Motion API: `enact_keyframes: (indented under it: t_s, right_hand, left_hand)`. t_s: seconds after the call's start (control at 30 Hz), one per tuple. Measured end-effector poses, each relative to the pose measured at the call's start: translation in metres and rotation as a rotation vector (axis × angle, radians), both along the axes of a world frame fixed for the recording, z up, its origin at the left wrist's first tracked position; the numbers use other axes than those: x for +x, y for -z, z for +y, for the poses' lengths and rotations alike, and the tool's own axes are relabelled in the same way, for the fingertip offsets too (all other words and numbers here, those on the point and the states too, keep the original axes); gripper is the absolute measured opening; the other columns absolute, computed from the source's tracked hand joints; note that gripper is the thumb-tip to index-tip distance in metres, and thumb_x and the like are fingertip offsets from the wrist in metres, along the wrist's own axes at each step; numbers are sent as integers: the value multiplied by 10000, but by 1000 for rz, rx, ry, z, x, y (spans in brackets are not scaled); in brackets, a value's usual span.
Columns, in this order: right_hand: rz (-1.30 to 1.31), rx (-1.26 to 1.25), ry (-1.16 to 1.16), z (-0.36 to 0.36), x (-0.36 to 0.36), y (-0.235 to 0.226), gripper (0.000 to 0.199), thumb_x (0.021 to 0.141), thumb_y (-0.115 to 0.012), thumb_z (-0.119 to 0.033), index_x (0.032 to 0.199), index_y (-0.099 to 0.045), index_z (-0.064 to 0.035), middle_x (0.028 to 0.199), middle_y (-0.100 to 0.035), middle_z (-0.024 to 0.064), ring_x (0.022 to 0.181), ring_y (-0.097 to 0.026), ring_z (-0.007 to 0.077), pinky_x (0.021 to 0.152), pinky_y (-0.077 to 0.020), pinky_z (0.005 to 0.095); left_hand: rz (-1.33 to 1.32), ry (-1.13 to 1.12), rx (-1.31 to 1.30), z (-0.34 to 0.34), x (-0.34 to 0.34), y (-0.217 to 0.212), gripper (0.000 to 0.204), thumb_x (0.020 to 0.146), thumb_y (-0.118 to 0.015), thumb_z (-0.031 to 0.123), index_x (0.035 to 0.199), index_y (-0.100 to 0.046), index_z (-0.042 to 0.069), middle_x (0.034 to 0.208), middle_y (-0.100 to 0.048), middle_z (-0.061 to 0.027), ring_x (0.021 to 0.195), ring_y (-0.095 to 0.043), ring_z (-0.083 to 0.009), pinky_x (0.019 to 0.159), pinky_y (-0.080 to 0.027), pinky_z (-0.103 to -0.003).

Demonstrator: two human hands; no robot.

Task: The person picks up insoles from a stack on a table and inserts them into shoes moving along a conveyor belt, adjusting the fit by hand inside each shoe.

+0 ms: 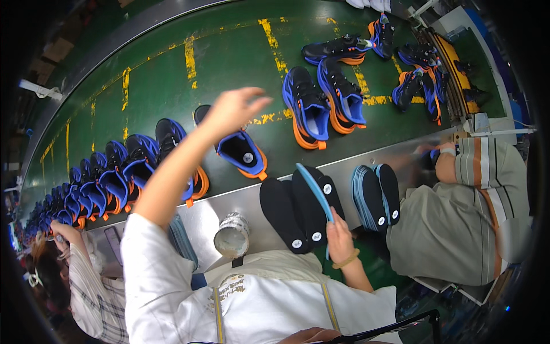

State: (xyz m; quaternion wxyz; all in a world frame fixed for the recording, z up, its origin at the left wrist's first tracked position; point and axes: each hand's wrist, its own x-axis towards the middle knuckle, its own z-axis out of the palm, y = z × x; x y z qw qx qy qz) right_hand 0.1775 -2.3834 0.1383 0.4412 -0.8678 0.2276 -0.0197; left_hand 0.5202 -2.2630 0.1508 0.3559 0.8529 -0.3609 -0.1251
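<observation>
My left hand (234,113) reaches over the green belt with fingers stretched and apart, holding nothing that I can see. Just below it stands a black and blue sneaker (234,150) with an orange sole, partly hidden by my hand and forearm. Close to my body, my right hand (341,239) grips an insole (314,188), turned edge-on so its light blue side shows. Beside and behind that insole lie black insoles (279,209) with round white stickers at their heels. A pair of sneakers (306,109) stands on the belt to the right of my left hand.
A long row of sneakers (112,178) lines the belt's left side. More sneakers (404,89) lie at the far right. On the metal ledge (366,163) are a smeared white pot (231,235) and another insole stack (375,195). Co-workers sit left and right (452,229).
</observation>
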Motion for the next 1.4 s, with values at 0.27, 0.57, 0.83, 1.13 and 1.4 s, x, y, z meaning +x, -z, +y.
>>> enact_keyframes:
  t_s: [0.27, 0.57, 0.83, 1.13, 1.4]
  right_hand:
    - [-338, -311, 158, -94, 64, -55, 92, 706, -593, -1, 788, -598, 39, 1052, -546, 174, 792, -533, 242, 716, -418, 293]
    - [-237, -592, -333, -83, 155, -46, 64, 621, -569, -61, 603, -567, 1, 866, -609, 84, 697, -513, 243, 656, -443, 327]
    - [11, -669, -588, -61, 207, 4, 146, 688, -505, -121, 679, -613, -23, 813, -580, 64, 793, -494, 235, 743, -423, 305]
    - [-7, -656, -522, -41, 230, 93, 185, 727, -521, -163, 833, -592, -30, 1079, -500, 175, 919, -492, 291, 814, -411, 340]
    - [552, -591, -709, -51, 240, 23, 323, 667, -588, -311, 896, -600, -84, 930, -520, 175, 886, -502, 317, 800, -417, 371]
  left_hand:
    - [-346, 39, 177, -126, -30, 86, 529, 743, -558, 364, 1223, -364, 255, 789, -484, -132, 718, -530, -290, 611, -437, -392]
    - [547, -261, -358, -82, 23, 87, 438, 750, -602, 358, 910, -566, -49, 775, -582, -68, 687, -517, -109, 617, -409, -227]
    - [951, -502, -381, -44, 4, 90, 430, 763, -551, 462, 722, -566, 34, 497, -421, 34, 387, -338, -50, 351, -243, -204]
    - [879, -257, -293, -37, 5, 78, 388, 803, -519, 412, 857, -590, 34, 600, -502, 23, 510, -415, -49, 442, -308, -199]
    - [463, -241, -232, -39, 7, 96, 477, 785, -510, 400, 934, -562, -51, 796, -596, -197, 772, -584, -264, 683, -435, -319]
